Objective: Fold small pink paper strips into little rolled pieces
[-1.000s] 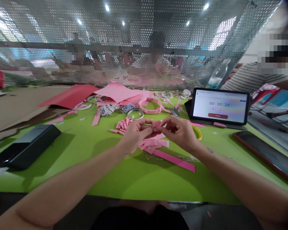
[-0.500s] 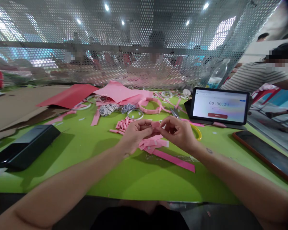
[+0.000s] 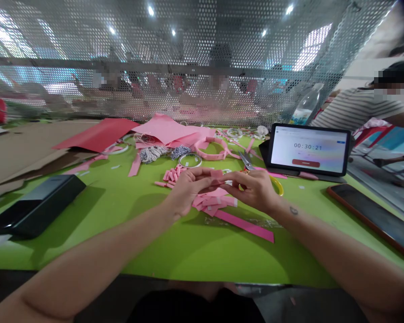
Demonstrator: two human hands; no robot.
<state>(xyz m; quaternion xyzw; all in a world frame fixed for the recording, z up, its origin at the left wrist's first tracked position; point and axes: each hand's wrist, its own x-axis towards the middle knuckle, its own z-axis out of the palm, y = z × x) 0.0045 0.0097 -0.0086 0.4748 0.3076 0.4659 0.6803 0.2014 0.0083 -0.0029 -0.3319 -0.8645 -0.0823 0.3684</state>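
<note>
Between the fingertips of both hands is a small pink paper strip, held above the middle of the table. My left hand pinches it from the left. From the right, my right hand grips its edge with thumb and forefinger. Just below lie several cut pink paper pieces with whitish ends, over a longer bright pink strip. Several small rolled pink paper tubes are heaped beside my left hand. Scissors rest behind my right hand, partly hidden by it.
Behind are a pink paper ring, a roll of tape, bundled string and pink sheets. A tablet and phone sit right; a dark box-like stand sits left. Perforated metal rises behind. A seated person is at right.
My right hand has flattened its fingers and shifted slightly, showing more of the scissors behind it. The paper strip stays between both hands.
</note>
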